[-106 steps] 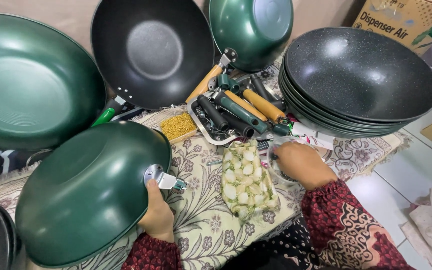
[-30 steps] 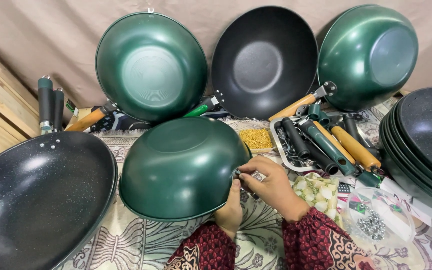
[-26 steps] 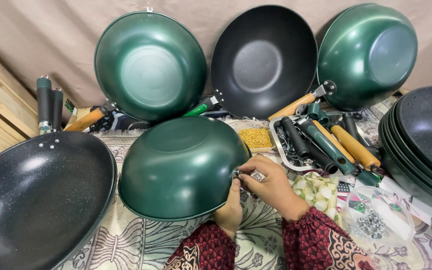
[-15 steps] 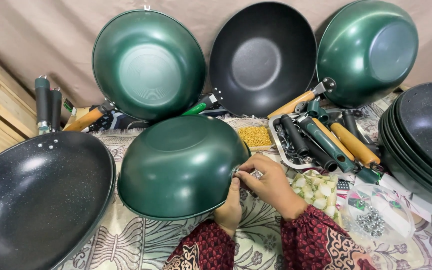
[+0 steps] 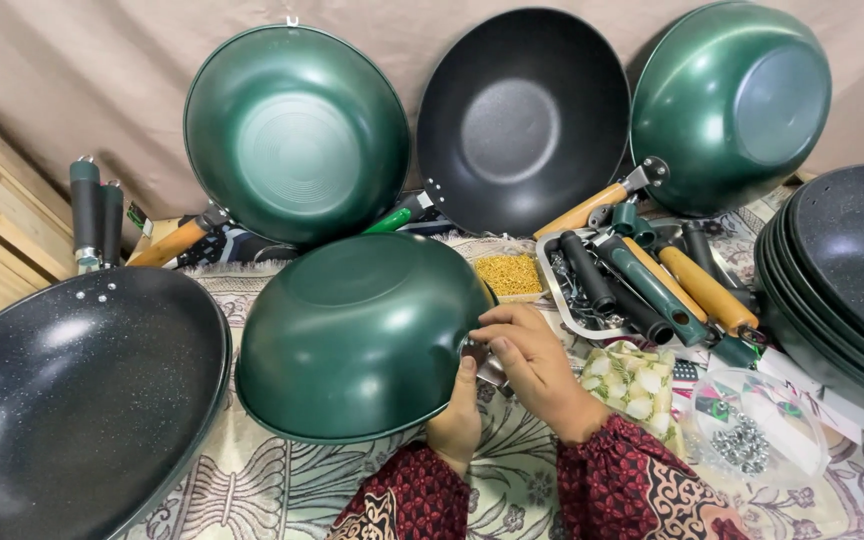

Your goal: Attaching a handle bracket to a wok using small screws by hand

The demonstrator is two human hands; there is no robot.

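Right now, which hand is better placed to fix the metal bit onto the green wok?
Probably the right hand: its fingertips are already at the metal bracket on the green wok, while the left hand steadies the rim below.

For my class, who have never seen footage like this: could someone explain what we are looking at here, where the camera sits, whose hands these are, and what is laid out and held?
There is no machine here. The picture comes from a camera worn on a person's head, looking down at their own two bare hands. The left hand and the right hand meet at a small metal fitting on the side of an upturned green wok, which rests on a patterned cloth.

Around it: a black speckled wok at the left, a stack of black woks at the right, and three woks leaning against the backdrop, one of them a black wok. A tray of handles lies behind the hands, with a bag of small metal parts nearby. Whether the fingers grip the fitting or only touch it cannot be told.
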